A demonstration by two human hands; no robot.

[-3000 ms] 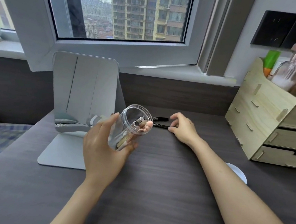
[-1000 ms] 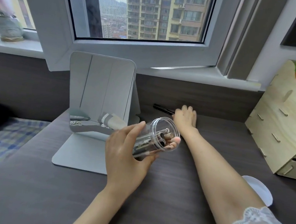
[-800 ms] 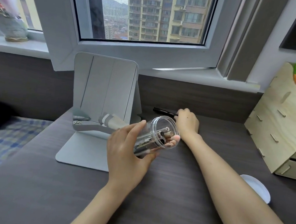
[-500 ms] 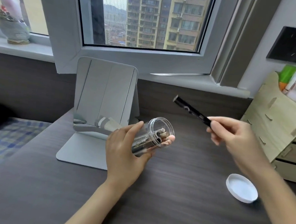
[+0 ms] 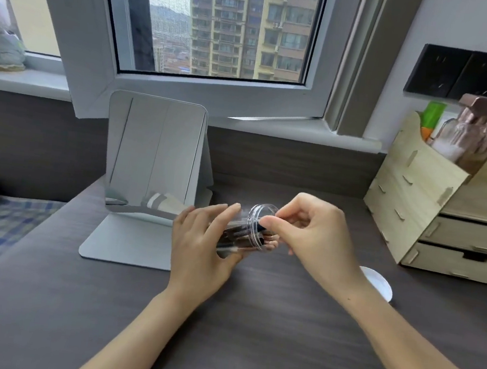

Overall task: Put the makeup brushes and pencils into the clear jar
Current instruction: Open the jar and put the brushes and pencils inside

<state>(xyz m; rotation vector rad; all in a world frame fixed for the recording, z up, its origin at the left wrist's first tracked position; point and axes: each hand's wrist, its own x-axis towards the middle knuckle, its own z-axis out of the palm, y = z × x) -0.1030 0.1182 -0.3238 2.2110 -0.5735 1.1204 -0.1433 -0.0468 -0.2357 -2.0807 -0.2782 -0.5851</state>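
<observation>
My left hand (image 5: 199, 246) grips the clear jar (image 5: 250, 224), tilted on its side above the dark desk with its mouth facing right. Several brushes and pencils (image 5: 236, 237) lie inside it. My right hand (image 5: 312, 236) is at the jar's mouth, thumb and forefinger pinched on the end of a black pencil (image 5: 262, 224) that goes into the opening. Most of that pencil is hidden by the jar's rim and my fingers.
A standing mirror (image 5: 154, 160) is just behind my left hand. The jar's white lid (image 5: 379, 284) lies on the desk (image 5: 250, 335) to the right. A wooden drawer organiser (image 5: 432, 204) with bottles stands at the far right. Window and sill run behind.
My right hand picked a black pencil off the back of the desk, lifted it, and brought it to the jar's mouth. The jar has stayed tilted in my left hand.
</observation>
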